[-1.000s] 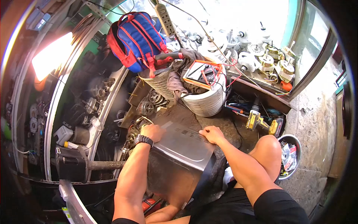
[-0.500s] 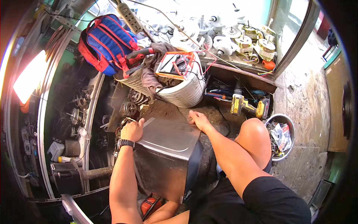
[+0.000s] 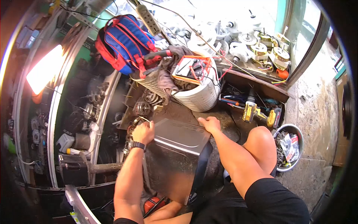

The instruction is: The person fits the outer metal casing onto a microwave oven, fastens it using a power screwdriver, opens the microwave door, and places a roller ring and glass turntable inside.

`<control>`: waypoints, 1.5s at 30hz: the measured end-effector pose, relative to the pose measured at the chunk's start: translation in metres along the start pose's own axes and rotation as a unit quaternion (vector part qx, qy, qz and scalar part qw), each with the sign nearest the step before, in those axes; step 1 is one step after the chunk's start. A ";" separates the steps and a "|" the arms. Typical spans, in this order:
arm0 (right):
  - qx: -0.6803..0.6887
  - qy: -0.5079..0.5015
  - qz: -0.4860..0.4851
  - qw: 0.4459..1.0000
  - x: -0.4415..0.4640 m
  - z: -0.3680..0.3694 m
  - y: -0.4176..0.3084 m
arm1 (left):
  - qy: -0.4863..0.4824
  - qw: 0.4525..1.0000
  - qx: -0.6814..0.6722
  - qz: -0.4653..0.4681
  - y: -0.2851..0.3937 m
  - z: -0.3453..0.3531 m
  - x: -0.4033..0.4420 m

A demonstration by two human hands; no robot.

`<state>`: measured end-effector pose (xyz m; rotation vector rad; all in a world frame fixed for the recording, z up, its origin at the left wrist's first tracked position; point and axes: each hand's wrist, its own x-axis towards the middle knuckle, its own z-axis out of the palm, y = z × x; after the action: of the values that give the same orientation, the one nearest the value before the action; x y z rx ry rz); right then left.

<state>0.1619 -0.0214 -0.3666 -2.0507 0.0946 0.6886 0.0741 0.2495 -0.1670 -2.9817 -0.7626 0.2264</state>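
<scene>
My left hand (image 3: 143, 132) is at the left edge of the metal box (image 3: 178, 137), my right hand (image 3: 210, 124) at its far right corner, probably steadying it from 2 sides; whether either grips, I cannot tell. Box sits before me: grey top, slotted, 1 grimy near face.
</scene>
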 end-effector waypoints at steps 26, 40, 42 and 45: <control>-0.037 0.065 -0.056 0.996 0.146 0.055 0.096 | 0.060 0.934 -0.352 0.004 -0.042 0.122 -0.030; -0.042 -0.195 -0.040 0.979 0.191 0.025 0.094 | 0.028 0.280 -0.818 -0.501 0.067 0.206 -0.361; 0.028 -0.233 0.036 0.971 0.192 0.008 0.082 | 0.050 0.256 -0.848 -0.461 0.060 0.245 -0.359; 0.045 -0.276 0.112 0.954 0.189 -0.018 0.060 | 0.094 0.185 -0.901 -0.381 0.053 0.235 -0.354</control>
<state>0.3080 -0.0316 -0.5009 -1.7065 0.0331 1.3495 -0.2441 0.0366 -0.3584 0.2483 1.0185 0.6629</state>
